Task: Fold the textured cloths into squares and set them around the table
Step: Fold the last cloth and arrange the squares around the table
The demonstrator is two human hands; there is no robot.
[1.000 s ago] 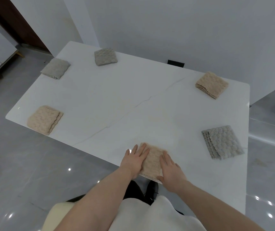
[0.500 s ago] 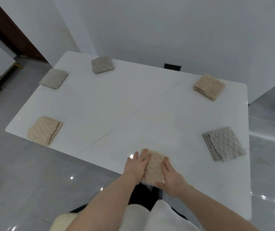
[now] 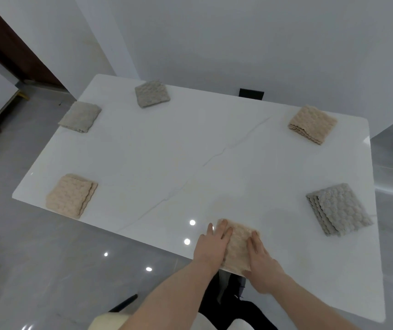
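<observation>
A folded beige textured cloth (image 3: 238, 248) lies at the near edge of the white table (image 3: 190, 151), its near side slightly over the edge. My left hand (image 3: 211, 246) presses flat on its left side and my right hand (image 3: 259, 257) presses flat on its right side. Other folded squares lie around the table: beige (image 3: 70, 196) at near left, grey-beige (image 3: 80, 116) at far left, grey (image 3: 152, 93) at the back, beige (image 3: 313, 123) at back right, grey (image 3: 339, 211) at near right.
A white wall runs behind the table, with a black socket plate (image 3: 251, 94) low on it. Glossy grey floor tiles surround the table. A dark wooden door frame (image 3: 12, 48) stands at far left.
The view has tilted down a little. Both hands stay flat on the beige cloth and have drawn closer together on it.
</observation>
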